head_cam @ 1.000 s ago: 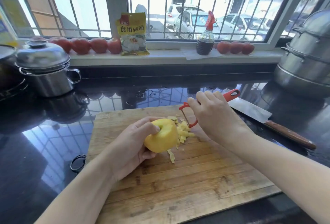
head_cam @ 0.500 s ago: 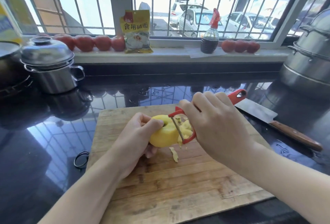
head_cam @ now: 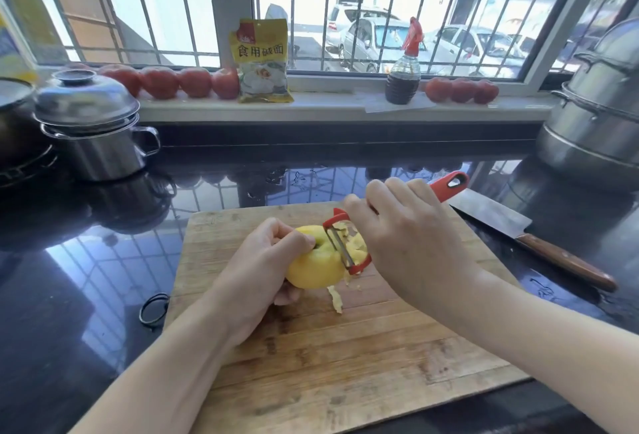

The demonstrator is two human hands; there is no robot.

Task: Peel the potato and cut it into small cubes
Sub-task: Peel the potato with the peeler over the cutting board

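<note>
left hand (head_cam: 257, 260) curled in a grip, right hand (head_cam: 411, 243) clenched in a grip beside it, forearms converging.

Potato (head_cam: 313, 269) was yellow, mostly peeled, smooth and rounded, with a dimple at its far end, held just above the wooden cutting board (head_cam: 345, 364). Red Y-peeler (head_cam: 344, 243) sat with its blade against the potato's right side. Pale peel scraps (head_cam: 334, 298) lay on the board just right of and below the potato. A cleaver (head_cam: 529, 240) with a wooden handle lay on the table right of the board.
</note>
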